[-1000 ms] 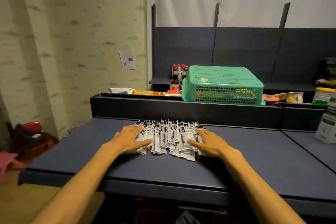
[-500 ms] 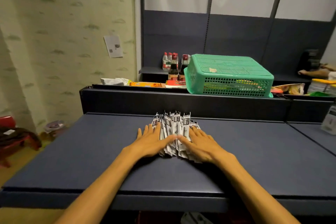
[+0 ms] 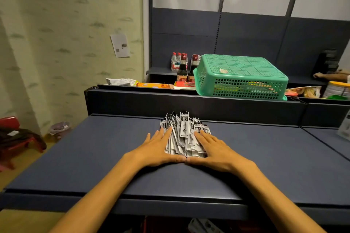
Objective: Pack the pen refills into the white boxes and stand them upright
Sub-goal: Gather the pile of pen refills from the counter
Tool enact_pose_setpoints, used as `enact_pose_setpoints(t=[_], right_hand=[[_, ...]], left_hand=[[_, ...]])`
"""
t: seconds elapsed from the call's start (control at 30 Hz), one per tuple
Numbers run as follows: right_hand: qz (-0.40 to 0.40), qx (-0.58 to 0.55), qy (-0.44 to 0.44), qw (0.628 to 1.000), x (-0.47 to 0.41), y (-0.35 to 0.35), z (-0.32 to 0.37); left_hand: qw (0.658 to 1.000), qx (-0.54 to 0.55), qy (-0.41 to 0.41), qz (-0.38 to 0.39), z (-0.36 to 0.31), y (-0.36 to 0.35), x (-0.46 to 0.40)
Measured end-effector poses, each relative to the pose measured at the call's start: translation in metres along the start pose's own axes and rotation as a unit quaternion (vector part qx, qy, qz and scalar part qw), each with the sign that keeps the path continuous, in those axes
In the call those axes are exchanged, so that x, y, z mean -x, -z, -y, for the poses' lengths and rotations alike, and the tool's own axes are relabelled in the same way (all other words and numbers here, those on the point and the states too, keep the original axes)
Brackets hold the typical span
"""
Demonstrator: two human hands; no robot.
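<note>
A heap of pen refills (image 3: pixel 184 134) in white and black sleeves lies on the dark blue table (image 3: pixel 94 157), near its far edge. My left hand (image 3: pixel 157 147) presses flat against the heap's left side with straight fingers. My right hand (image 3: pixel 212 149) presses against its right side the same way. The two thumbs meet at the near end of the heap. A white box (image 3: pixel 344 128) shows only partly at the right edge of the view.
A raised dark ledge (image 3: pixel 189 104) runs behind the heap. On it stand an upturned green basket (image 3: pixel 240 75), sauce bottles (image 3: pixel 182 69) and snack packets (image 3: pixel 121 81). A red stool (image 3: pixel 13 138) and a small bin (image 3: pixel 59 128) are on the floor at left.
Both hands have swept inward and squeezed the spread refills into a narrow, taller heap. The thumbs now touch at its near end.
</note>
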State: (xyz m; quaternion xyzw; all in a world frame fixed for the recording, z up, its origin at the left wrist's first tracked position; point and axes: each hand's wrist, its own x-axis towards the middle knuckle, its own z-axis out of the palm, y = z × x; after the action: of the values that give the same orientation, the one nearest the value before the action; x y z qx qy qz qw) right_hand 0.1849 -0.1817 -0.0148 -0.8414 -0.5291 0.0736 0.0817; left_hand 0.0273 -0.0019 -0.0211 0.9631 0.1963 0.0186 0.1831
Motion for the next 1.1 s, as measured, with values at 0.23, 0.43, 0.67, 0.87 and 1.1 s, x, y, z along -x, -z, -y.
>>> enact_pose_setpoints(t=[0.23,0.43,0.67,0.87,1.1], right_hand=[[0.024,-0.037,0.005,0.999,0.016,0.019,-0.037],[0.001,0.008,0.023,1.000,0.002,0.008,-0.041],[0.003,-0.014,0.031,0.999,0.001,0.024,-0.047],[0.020,0.023,0.048,0.998,-0.001,0.020,-0.035],[0.011,-0.018,0.033,0.999,0.005,0.036,-0.045]], left_hand=[[0.999,0.032,0.009,-0.016,0.010,0.006,0.008],[0.999,0.005,0.014,-0.032,0.002,-0.001,-0.003],[0.998,0.052,0.013,-0.027,0.005,0.007,-0.004],[1.000,0.023,0.003,-0.008,-0.002,0.001,-0.012],[0.996,0.081,0.020,-0.021,-0.016,0.026,-0.008]])
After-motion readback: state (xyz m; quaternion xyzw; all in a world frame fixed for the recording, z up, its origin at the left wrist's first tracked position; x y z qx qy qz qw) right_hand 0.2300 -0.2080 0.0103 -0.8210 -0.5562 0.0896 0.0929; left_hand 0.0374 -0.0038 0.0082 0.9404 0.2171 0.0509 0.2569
